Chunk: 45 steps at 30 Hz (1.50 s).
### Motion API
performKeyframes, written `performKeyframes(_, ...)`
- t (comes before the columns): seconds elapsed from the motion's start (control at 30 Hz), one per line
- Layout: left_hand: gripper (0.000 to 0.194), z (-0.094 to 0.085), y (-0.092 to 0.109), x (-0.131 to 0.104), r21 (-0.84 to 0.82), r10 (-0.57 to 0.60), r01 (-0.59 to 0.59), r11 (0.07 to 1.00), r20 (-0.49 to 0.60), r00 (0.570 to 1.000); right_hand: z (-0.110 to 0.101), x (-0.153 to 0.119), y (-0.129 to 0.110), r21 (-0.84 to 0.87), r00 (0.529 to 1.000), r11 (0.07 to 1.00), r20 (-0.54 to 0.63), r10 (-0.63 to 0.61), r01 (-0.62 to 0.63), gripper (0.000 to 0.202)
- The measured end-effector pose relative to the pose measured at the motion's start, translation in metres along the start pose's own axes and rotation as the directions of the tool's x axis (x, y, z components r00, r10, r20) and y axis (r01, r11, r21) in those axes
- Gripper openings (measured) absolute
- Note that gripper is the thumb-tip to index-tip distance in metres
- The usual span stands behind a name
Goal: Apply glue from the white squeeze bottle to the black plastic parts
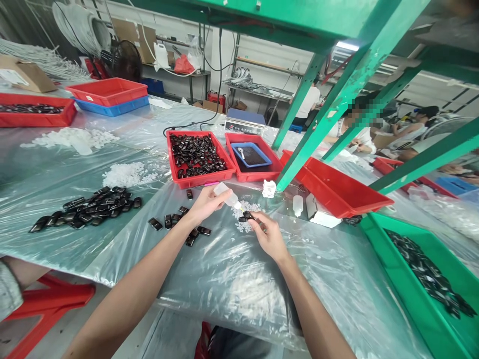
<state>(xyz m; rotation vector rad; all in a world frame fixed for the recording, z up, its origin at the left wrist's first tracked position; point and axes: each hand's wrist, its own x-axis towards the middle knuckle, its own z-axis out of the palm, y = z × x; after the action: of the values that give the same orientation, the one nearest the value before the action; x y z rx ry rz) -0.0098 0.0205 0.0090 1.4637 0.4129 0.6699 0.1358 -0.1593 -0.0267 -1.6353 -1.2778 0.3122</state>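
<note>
Black piece (247, 216): pinched at the fingertips of the right hand (271, 237), raised over the white bits (244, 227) that lie on the film-covered table (239, 271)
Right fingers: narrow, thumb and fingers closed on the piece
Left fingers: wrapped around a small white bottle (231, 198) in the left hand (204, 204), its nozzle tilted down to the piece; whether the tip touches is too small to tell
Bottle risk: a hard squeeze or a slip of the nozzle could put liquid, if it holds any, on the fingertips or the white bits
Piece risk: the grip covers only part of a glossy, small body, so a push from the nozzle could turn it or drop it among the bits
White bits: loose and light by the look of them; a dragging wrist could scatter them
Near-left room: loose black pieces (204, 231) lie under and beside the left forearm, easily swept by a low move
Far edge: the filled red tray (209, 178) stands just beyond the left hand, its wall limiting reach forward
Right side: a crumpled white wad (269, 188), the green post (310, 132) and a second bottle (298, 205) crowd the way outward
Open room: bare film between the forearms, toward the table's near edge
</note>
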Motion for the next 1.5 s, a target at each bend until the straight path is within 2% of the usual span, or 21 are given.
performKeyframes(0.2,0.040,0.000,-0.002,0.000,0.032,0.098,-0.099,0.995,0.020,0.995,-0.002,0.000,-0.001,-0.045,1.000,0.999,-0.011,-0.010,0.009,0.029)
performKeyframes(0.57,0.042,0.007,0.006,-0.004,0.040,0.137,-0.137,0.990,-0.001,0.991,-0.002,0.000,-0.003,-0.048,1.000,0.999,0.003,-0.024,0.024,0.030)
performKeyframes(0.93,0.041,0.004,0.004,-0.005,0.080,0.170,-0.170,0.982,0.003,0.985,-0.003,-0.001,-0.002,-0.057,0.999,0.998,-0.001,-0.037,0.037,0.030)
performKeyframes(1.3,0.044,0.004,0.012,-0.007,0.103,0.187,-0.188,0.977,0.016,0.982,-0.003,-0.001,-0.003,-0.039,0.999,0.999,0.003,-0.035,0.035,0.028)
performKeyframes(1.5,0.036,0.005,0.005,-0.011,0.142,0.247,-0.244,0.959,-0.006,0.969,-0.004,-0.001,-0.005,-0.061,0.999,0.997,-0.011,-0.036,0.036,0.029)
